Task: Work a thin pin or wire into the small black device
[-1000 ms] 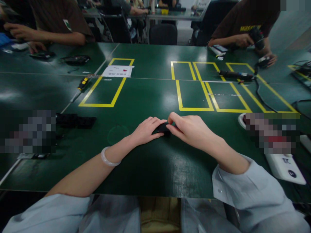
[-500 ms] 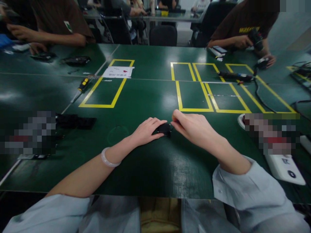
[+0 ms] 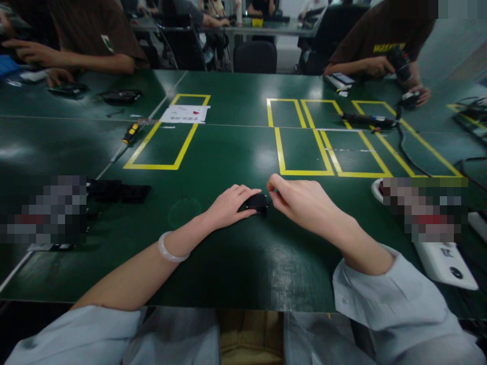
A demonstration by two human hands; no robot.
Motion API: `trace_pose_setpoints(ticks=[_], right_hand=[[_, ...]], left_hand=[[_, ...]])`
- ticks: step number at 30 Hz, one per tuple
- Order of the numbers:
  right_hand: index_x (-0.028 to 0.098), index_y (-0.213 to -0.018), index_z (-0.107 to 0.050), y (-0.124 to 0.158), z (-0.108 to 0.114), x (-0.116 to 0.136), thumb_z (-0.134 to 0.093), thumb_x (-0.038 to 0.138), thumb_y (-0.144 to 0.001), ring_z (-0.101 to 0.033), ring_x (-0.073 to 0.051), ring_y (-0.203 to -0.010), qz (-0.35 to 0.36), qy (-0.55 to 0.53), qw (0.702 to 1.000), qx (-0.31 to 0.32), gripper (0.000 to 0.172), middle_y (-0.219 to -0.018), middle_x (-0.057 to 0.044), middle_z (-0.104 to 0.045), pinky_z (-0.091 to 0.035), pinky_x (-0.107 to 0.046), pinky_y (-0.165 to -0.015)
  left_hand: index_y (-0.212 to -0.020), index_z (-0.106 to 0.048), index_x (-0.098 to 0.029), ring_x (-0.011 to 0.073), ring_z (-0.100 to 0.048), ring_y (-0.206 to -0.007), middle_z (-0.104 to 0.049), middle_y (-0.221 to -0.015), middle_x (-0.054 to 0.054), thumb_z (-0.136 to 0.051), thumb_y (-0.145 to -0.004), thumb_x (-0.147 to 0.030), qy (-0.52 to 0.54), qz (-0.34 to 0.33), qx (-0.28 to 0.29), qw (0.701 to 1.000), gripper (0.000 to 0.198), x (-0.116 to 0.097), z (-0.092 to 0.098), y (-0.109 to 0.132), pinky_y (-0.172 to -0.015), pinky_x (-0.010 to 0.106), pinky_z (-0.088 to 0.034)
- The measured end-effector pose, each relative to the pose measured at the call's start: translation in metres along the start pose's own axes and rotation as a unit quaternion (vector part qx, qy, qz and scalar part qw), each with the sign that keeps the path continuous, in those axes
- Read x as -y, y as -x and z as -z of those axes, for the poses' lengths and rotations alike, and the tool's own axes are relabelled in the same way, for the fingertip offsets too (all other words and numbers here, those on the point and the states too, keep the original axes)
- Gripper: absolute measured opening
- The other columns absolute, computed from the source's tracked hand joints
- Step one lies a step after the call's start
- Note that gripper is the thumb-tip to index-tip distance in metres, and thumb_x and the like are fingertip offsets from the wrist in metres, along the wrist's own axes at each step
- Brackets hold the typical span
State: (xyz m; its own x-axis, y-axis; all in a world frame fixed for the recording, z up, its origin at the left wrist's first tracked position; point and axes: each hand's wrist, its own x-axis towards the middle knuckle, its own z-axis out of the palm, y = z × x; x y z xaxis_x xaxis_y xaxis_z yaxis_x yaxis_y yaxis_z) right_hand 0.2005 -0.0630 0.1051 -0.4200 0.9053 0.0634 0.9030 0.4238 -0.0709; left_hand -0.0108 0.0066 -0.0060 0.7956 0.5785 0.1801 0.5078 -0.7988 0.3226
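Observation:
A small black box-like part (image 3: 257, 203) rests on the green table in front of me. My left hand (image 3: 231, 205) holds it from the left, with thumb and fingers on its two sides. My right hand (image 3: 300, 200) is at the part's right end, its thumb and fingers closed in a pinch. A thin dark line shows between the pinch and the part, too small to name. The fingertips of the right hand are partly hidden behind the hand.
A yellow-black screwdriver (image 3: 131, 134) and a paper label (image 3: 186, 113) lie ahead on the left. Black parts (image 3: 122, 190) lie at left, a white device (image 3: 443, 261) at right. Another black tool (image 3: 369, 120) has a cable. Two people work across the table, one holding a power driver (image 3: 399, 63).
My right hand's fingers have shifted slightly and turned at the part's right end. My left hand and the black part have stayed in place.

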Motion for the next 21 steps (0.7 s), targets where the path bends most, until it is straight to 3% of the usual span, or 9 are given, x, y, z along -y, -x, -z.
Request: trace_pose_setpoints(ticks=[5, 13, 21], right_hand=[[0.019, -0.098, -0.054, -0.0002, -0.0005, 0.001, -0.028, 0.037, -0.099, -0.061, -0.017, -0.062, -0.009, 0.039, 0.999, 0.019, 0.032, -0.074, -0.004, -0.069, -0.019, -0.027, -0.052], [0.019, -0.101, -0.052, 0.0016, -0.0014, 0.003, -0.036, 0.025, -0.095, -0.063, -0.016, -0.065, 0.022, 0.014, 1.0, 0.004, 0.018, -0.08, -0.003, -0.07, -0.02, -0.027, -0.051], [0.02, -0.095, -0.056, 0.0003, -0.004, 0.0029, -0.028, 0.037, -0.1, -0.063, -0.017, -0.061, 0.016, 0.057, 0.998, 0.009, 0.033, -0.07, -0.004, -0.068, -0.017, -0.028, -0.051]], left_hand=[[-0.136, -0.043, -0.022, 0.0246, -0.052, -0.102, -0.057, -0.117, 0.009, -0.05, -0.093, -0.046, 0.001, 0.004, -0.001, 1.0, 0.049, -0.0006, -0.0006, 0.0002, -0.091, 0.039, -0.043], [-0.132, -0.046, -0.022, 0.0244, -0.052, -0.102, -0.057, -0.116, 0.008, -0.053, -0.092, -0.045, -0.003, 0.005, 0.003, 1.0, 0.046, 0.0001, -0.0008, -0.0011, -0.091, 0.039, -0.043], [-0.131, -0.046, -0.021, 0.0237, -0.051, -0.101, -0.057, -0.116, 0.008, -0.053, -0.092, -0.043, -0.006, 0.008, 0.001, 1.0, 0.046, -0.0011, -0.0007, -0.0013, -0.091, 0.038, -0.043]])
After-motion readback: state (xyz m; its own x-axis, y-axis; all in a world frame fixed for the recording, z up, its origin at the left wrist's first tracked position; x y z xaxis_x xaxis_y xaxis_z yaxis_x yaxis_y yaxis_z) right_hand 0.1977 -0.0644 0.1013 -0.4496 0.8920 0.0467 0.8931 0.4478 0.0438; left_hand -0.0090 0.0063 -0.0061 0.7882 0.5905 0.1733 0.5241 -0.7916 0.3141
